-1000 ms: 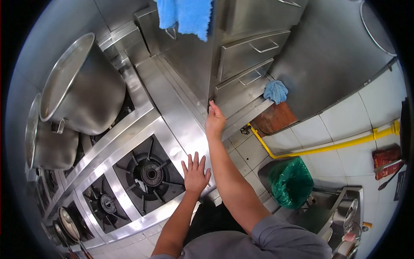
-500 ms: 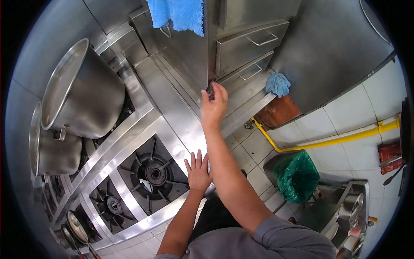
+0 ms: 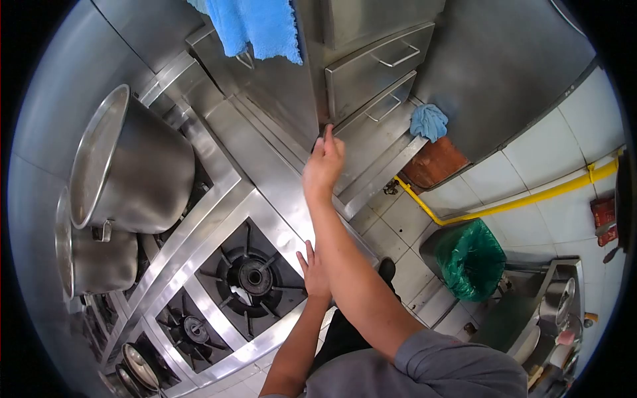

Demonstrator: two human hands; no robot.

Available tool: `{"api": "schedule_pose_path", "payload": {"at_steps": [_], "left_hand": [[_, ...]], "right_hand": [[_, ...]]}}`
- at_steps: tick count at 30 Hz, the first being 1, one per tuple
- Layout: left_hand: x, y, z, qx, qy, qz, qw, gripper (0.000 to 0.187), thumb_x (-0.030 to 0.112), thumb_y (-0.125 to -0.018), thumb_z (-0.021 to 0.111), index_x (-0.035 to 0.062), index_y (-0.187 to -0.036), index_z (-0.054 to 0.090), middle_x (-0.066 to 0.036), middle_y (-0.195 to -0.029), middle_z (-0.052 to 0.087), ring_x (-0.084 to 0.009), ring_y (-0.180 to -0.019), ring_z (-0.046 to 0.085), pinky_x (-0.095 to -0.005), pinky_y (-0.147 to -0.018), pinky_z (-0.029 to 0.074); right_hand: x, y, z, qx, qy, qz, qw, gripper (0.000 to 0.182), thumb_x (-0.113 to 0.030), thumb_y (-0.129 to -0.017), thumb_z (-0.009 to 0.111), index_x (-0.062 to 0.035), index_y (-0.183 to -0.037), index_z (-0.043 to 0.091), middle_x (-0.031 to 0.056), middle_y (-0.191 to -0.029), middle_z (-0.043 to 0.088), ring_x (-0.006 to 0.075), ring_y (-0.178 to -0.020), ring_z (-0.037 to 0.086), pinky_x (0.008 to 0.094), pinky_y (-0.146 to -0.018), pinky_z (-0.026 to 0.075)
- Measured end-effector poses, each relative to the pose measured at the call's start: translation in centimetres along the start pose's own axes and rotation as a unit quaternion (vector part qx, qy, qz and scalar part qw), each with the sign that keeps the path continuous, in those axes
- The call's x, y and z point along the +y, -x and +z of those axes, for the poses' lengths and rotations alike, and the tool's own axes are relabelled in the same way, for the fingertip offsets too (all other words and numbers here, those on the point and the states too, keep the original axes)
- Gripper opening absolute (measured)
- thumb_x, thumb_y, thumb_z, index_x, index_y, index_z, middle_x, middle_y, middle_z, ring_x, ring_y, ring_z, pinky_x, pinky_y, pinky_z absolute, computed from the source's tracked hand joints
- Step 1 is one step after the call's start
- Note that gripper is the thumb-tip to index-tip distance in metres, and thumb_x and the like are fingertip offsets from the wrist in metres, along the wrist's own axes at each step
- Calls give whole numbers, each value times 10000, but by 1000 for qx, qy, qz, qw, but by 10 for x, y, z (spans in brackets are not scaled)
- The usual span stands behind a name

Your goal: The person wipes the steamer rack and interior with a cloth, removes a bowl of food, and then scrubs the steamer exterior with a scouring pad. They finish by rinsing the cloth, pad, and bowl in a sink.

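Note:
My right hand [image 3: 324,166] is closed around a small dark scouring pad [image 3: 317,143], mostly hidden by the fingers. It presses at the lower corner of a steel cabinet [image 3: 275,86], where the cabinet meets the steel ledge [image 3: 255,159]. My left hand [image 3: 317,273] lies flat with spread fingers on the stove's steel edge, partly covered by my right forearm. Beside it is a gas burner [image 3: 255,276] with a black grate.
Two large steel pots [image 3: 136,166] stand on the left burners. A blue towel [image 3: 255,26] hangs from the cabinet. A crumpled blue cloth [image 3: 429,123] lies on the ledge by the drawers [image 3: 381,63]. A green-lined bin [image 3: 470,259] and yellow pipe [image 3: 524,204] are at right.
My right hand has turned and moved slightly along the cabinet corner, still with the scouring pad. The whole view has shifted a little; my left hand stays on the stove edge.

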State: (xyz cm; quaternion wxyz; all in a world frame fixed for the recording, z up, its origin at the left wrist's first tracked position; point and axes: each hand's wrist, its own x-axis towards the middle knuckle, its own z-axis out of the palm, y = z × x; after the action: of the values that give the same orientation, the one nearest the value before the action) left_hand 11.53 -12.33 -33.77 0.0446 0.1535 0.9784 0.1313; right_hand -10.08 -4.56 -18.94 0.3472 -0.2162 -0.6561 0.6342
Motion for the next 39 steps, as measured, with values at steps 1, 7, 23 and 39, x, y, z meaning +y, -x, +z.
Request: {"api": "schedule_pose_path", "payload": {"at_steps": [1, 7, 23, 39], "left_hand": [[-3, 1, 6, -19, -35, 11, 999, 663, 398, -899, 488, 116, -1479, 334, -131, -1571, 190, -389, -1461, 95, -638, -1137, 43], [2, 2, -1, -35, -44, 15, 998, 649, 392, -908, 474, 104, -1475, 344, -140, -1548, 235, -407, -1457, 85, -640, -1136, 41], [9, -2, -6, -56, -53, -2, 997, 684, 398, -912, 456, 98, -1502, 280, -142, -1568, 186, -411, -1464, 41, -635, -1136, 8], [-11, 8, 36, -2, 351, -37, 935, 666, 377, -909, 465, 83, -1488, 316, -158, -1541, 269, -398, -1463, 69, -633, -1140, 39]], "right_hand": [[-2, 4, 2, -3, -10, -4, 1000, 363, 0, -952, 502, -45, -1306, 566, 98, -1081, 521, 246, -956, 541, 316, -869, 442], [-2, -26, -8, 22, -17, 26, 999, 320, -21, -958, 500, -30, -1264, 593, 110, -1022, 535, 248, -939, 543, 326, -875, 435], [-10, -48, -22, -19, -199, 195, 960, 285, -149, -999, 503, -61, -1242, 625, 9, -839, 623, 88, -754, 486, 261, -755, 421], [-16, -2, -10, -54, -133, 197, 970, 357, -139, -1014, 471, -79, -1361, 532, 131, -1158, 672, 127, -956, 585, 268, -876, 440]]}}
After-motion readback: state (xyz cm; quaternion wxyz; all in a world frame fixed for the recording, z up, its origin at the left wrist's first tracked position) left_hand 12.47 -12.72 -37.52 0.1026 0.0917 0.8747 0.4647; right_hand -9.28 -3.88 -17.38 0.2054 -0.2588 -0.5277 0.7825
